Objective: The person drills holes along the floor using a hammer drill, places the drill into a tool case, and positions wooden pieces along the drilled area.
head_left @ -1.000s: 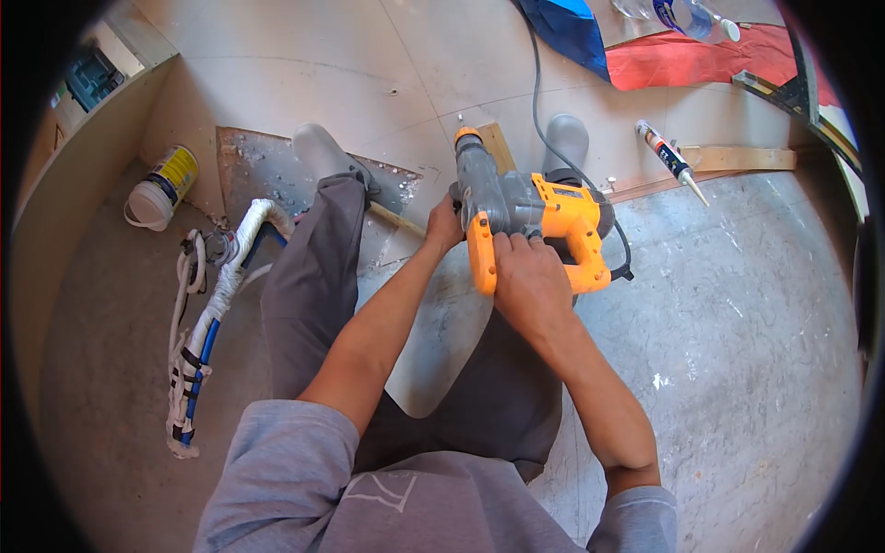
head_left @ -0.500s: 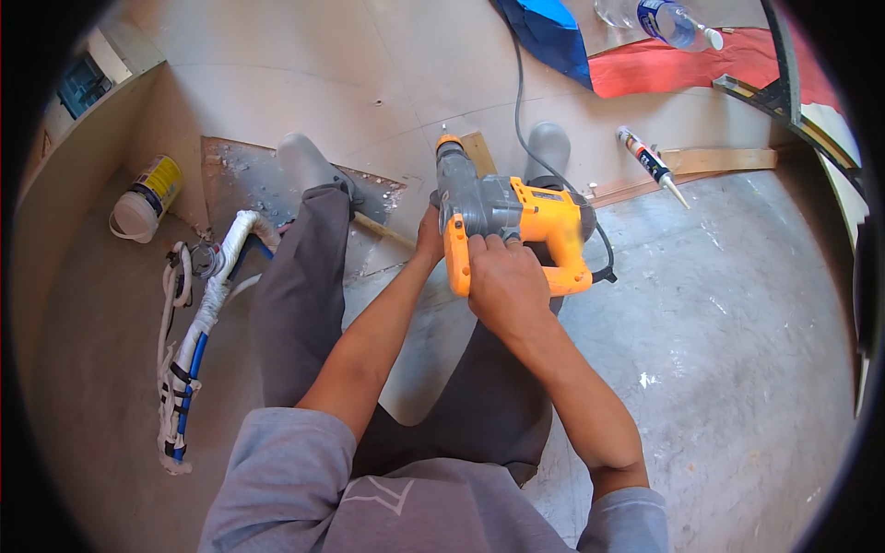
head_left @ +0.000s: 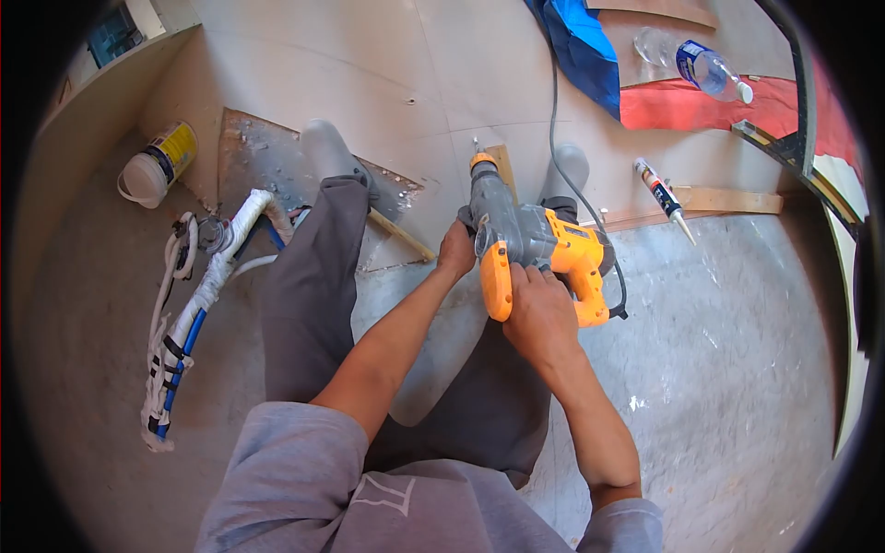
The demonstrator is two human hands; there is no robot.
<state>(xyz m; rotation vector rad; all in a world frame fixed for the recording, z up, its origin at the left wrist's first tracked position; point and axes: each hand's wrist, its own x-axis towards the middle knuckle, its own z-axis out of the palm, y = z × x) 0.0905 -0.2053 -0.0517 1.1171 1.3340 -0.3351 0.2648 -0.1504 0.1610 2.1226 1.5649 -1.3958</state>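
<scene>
Since the earlier frame, the view is shifting, so the bottle is sitting lower and fully in frame, while the drill is staying beside the wood block. Bare floor is spreading widely to the right of the person's legs, with a narrower stretch lying at the left before the curved panel. Ahead, the pale board is ending in a ragged edge around a rubble-strewn patch by the left boot. Crowding the left side, the tub is lying tipped over, and the wrapped pipe is stretching near the leg. To the right, the tube is resting near the plank, and the cable is running past the right boot to the drill. Between the legs, the drill is pointing away, grey with orange grips, its bit meeting the board; whether it is entering is unclear. Closing around its side, the left hand is gripping, fingertips partly hidden; the right hand is curling its fingers over the near side, firmly on it.
</scene>
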